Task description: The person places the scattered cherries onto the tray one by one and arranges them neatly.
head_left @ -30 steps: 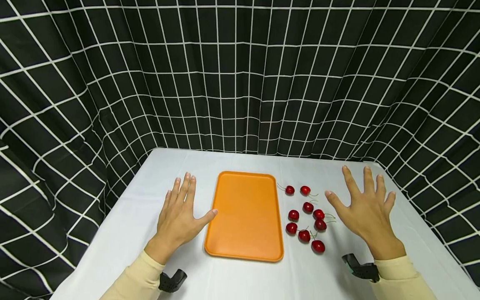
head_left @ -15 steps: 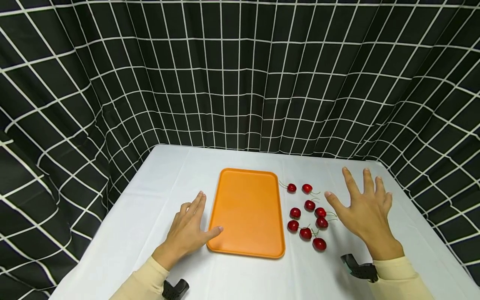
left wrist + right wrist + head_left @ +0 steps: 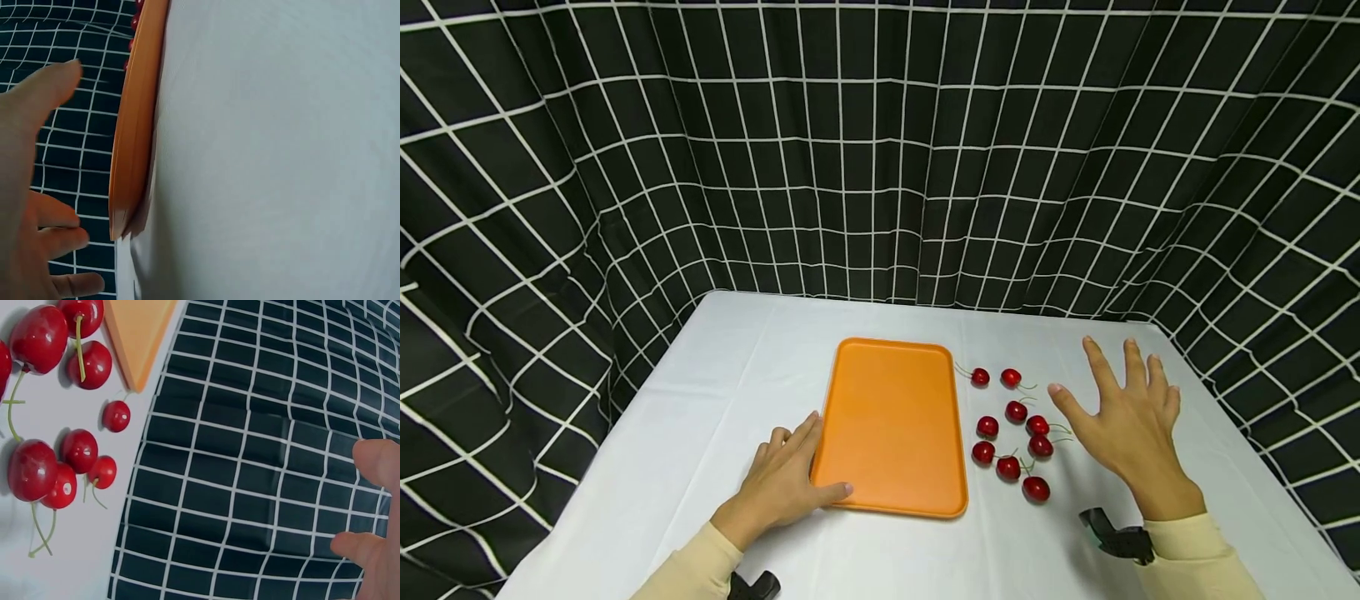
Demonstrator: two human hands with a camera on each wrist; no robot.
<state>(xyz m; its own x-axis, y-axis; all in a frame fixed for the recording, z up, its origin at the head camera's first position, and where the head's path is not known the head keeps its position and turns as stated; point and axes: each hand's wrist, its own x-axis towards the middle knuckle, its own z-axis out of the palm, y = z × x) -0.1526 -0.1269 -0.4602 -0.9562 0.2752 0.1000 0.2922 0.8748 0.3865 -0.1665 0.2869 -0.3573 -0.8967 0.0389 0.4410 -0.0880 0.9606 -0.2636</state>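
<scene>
In the head view my left hand (image 3: 787, 481) is at the near left corner of the orange tray (image 3: 891, 425). Its thumb reaches over the near rim, and its fingers lie along the left side. The left wrist view shows relaxed, spread fingers (image 3: 65, 242) and a gap between them and the tray (image 3: 134, 125); contact cannot be made out elsewhere. To the right, my right hand (image 3: 1127, 425) hovers with fingers spread, holding nothing. Several dark red cherries (image 3: 1008, 468) with green stems lie between it and the tray, the nearest ones left of its thumb.
A white cloth (image 3: 700, 417) covers the table. Behind and at both sides hangs a black curtain (image 3: 880, 167) with a white grid. Each wrist carries a small black camera, such as the right one (image 3: 1116, 537).
My left hand has come nearer and rightward, down to the tray's near left corner, from beside its left edge. My right hand has barely shifted. The tray and cherries stay put.
</scene>
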